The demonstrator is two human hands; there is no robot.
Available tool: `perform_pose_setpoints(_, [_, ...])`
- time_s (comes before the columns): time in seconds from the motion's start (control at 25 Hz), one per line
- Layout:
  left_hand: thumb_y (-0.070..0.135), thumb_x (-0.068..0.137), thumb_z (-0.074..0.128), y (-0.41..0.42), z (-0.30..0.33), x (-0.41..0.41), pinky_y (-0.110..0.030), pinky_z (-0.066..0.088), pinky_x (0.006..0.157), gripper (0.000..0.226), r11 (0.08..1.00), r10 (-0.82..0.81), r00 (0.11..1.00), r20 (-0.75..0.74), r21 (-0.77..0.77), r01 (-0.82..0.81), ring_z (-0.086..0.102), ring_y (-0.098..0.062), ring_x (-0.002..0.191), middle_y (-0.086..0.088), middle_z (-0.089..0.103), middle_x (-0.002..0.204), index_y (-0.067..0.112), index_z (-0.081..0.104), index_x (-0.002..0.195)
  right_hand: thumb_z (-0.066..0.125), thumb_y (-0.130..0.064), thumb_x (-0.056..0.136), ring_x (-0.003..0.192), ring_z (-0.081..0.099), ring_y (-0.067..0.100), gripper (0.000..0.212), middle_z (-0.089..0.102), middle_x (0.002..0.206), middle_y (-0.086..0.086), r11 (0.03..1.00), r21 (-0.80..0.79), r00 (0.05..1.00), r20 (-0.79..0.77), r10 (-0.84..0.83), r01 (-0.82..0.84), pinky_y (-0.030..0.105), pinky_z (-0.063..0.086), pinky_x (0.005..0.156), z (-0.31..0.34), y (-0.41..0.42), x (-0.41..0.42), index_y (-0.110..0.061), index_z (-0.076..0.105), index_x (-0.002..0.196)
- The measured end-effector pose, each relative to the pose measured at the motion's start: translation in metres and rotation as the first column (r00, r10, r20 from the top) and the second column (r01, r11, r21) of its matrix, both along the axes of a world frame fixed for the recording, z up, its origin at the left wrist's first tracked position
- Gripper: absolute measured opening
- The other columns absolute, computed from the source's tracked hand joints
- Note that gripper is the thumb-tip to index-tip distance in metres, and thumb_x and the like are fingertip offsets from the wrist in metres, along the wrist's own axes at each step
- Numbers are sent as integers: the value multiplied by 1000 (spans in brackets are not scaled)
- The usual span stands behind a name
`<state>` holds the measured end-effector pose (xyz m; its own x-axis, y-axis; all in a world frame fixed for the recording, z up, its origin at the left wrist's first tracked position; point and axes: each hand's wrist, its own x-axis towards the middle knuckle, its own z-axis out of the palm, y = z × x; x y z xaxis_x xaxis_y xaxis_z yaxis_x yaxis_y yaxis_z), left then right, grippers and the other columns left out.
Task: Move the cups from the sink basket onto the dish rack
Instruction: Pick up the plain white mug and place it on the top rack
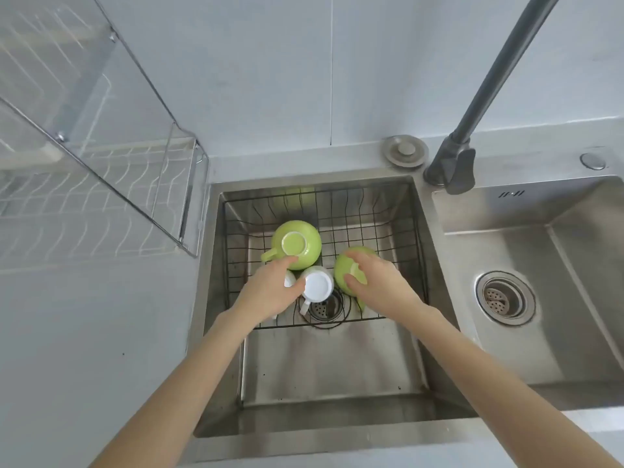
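Cups sit upside down, bases up, in the black wire sink basket [398, 238]. Right hand [378, 282] fingers spread over a green mug [346, 270]; left hand [270, 288] fingers curl around a white cup [289, 282], beside a white mug [318, 285] and another green mug [297, 243], handle leftward.

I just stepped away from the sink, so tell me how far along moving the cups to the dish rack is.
Nothing looks done: the dish rack shows no cups. In hand: the right hand is closing on a green cup and the left hand on a partly hidden white cup. Left: these, another green cup and a white cup, all upside down in the sink basket.
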<state>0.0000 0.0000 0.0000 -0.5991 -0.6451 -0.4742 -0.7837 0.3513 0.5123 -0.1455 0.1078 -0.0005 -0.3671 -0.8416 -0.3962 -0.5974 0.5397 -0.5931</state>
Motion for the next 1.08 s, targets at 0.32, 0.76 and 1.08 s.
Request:
perform_pose_setpoints(0.32, [19, 90, 48, 2, -51, -22, -36, 38, 100, 52, 981, 91, 995, 47, 166, -98, 52, -31, 117, -13, 39, 142, 9, 31, 137, 45, -23, 93, 110, 56, 29, 48, 61, 119, 14, 966, 199, 942, 259, -215, 166, 26, 41, 83, -58, -24, 12, -12, 35, 140])
perform_pose_setpoints(0.76, [11, 88, 46, 1, -88, -32, -24, 35, 83, 57, 945, 204, 977, 63, 246, -213, 54, -29, 102, -12, 49, 133, 12, 24, 140, 41, -18, 96, 115, 54, 34, 49, 57, 128, 19, 935, 246, 887, 326, -328, 256, 35, 44, 93, -98, -44, 24, -6, 29, 142])
perform_pose_setpoints(1.08, [8, 89, 43, 2, -80, -27, -20, 39, 78, 53, 952, 202, 977, 62, 222, -211, 56, -29, 105, -13, 60, 122, 15, 32, 140, 36, -19, 96, 115, 54, 34, 45, 59, 126, 17, 944, 235, 903, 309, -299, 232, 33, 44, 91, -90, -39, 19, -14, 35, 141])
